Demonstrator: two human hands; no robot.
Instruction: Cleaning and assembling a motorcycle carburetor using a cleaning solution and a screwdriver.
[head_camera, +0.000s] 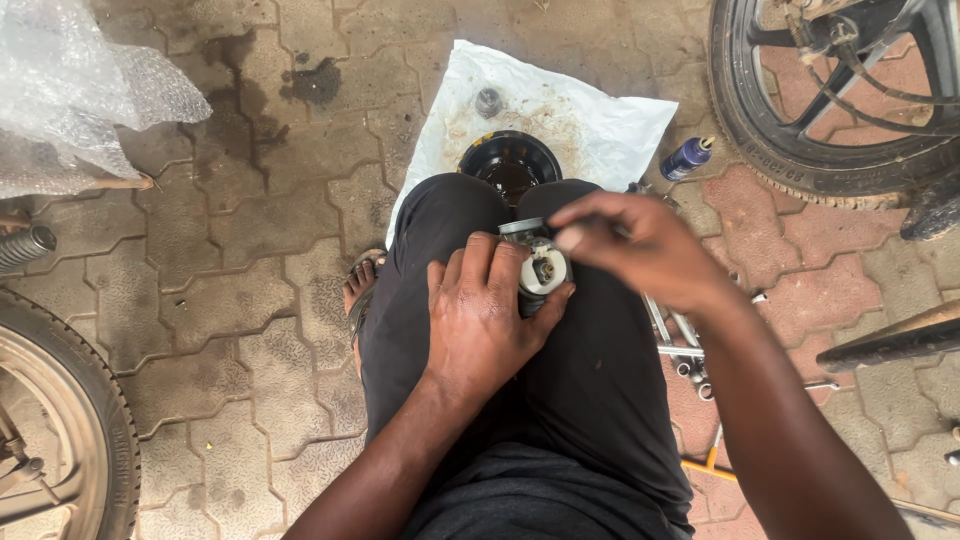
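Observation:
My left hand (483, 322) grips a small metal engine part with a white body and a brass centre (540, 268), held on my lap between my knees in black trousers. My right hand (640, 248) hovers just above and to the right of the part, fingers pinched together near its top; whether it holds something small I cannot tell. Beyond my knees a round black bowl of dark oil (511, 160) stands on a white plastic sheet (600, 115).
A small grey cap (488, 101) lies on the sheet. A blue spray can (686, 158) lies by a motorcycle wheel (830, 100) at top right. Spanners and tools (685, 350) lie on the paving at right. Another wheel (60, 420) and bubble wrap (70, 80) are at left.

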